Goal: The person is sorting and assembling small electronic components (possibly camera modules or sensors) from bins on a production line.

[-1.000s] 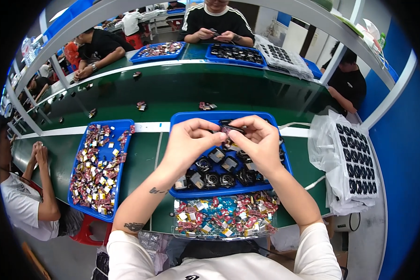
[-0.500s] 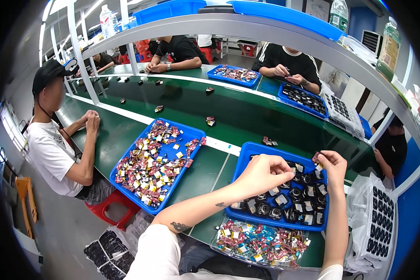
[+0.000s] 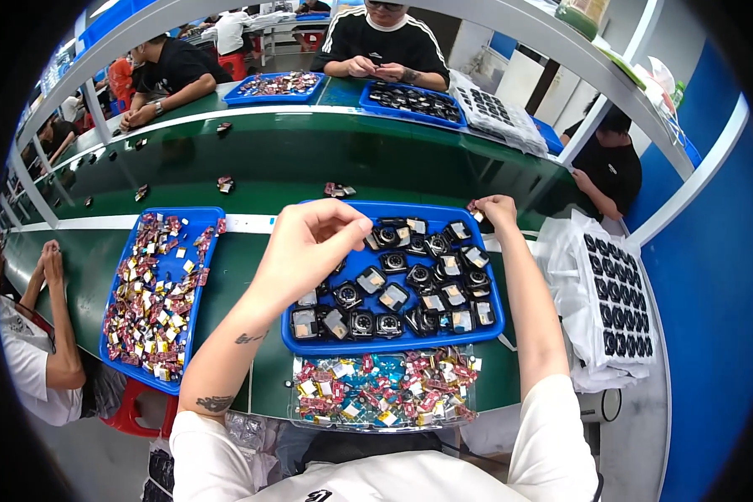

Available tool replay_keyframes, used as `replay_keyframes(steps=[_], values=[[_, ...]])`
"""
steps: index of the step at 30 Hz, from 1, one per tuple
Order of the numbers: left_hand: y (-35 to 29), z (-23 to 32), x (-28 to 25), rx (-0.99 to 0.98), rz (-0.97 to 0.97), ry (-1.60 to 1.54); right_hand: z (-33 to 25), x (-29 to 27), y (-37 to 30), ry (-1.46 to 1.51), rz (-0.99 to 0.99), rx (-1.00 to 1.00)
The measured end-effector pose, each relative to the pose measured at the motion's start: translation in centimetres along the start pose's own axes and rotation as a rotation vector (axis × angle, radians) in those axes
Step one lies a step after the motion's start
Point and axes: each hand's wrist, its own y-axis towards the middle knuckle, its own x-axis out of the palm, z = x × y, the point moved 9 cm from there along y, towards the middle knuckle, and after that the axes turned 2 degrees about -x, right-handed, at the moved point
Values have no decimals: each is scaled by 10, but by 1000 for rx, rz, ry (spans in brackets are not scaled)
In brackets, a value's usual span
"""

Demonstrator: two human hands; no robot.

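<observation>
My left hand [image 3: 305, 247] hovers over the far left part of a blue tray [image 3: 393, 343]. Its thumb and forefinger are pinched together, and I cannot make out anything between them. At the tray's far right corner, my right hand [image 3: 500, 211] grips a small red circuit board [image 3: 476, 209] with a pale part on it. Black watch cases [image 3: 394, 262] fill much of the tray, some showing round dials, others pale rectangular pieces. Close to my body, a clear plastic tray [image 3: 385, 429] holds many red boards with white and yellow parts.
Another blue tray [image 3: 176, 386] of red boards lies to the left, beside a seated person. Beyond runs a green belt [image 3: 284, 159] carrying scattered boards. White trays of black parts [image 3: 619, 293] are stacked at right. People sit across the belt; a shelf frame [image 3: 611, 92] arches overhead.
The view has swung right, so everything appears further left. Relative to the tray, my left hand has shifted left. My right hand has reached further away, still holding the circuit board.
</observation>
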Motion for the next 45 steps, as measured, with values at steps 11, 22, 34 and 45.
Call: replay_keyframes(steps=[11,22,34,45], values=[[2,18,-2,84,71,170,-166,-2,-171,114,-285,-855],[-8,17,14,72,-48,139,-182,53,-359,-358,-803,-1494],[-15,44,21,182,-258,188,-201,23,-264,774,-1028,-462],[-21,52,31,394,-286,270,-199,-13,-240,592,-718,-607]])
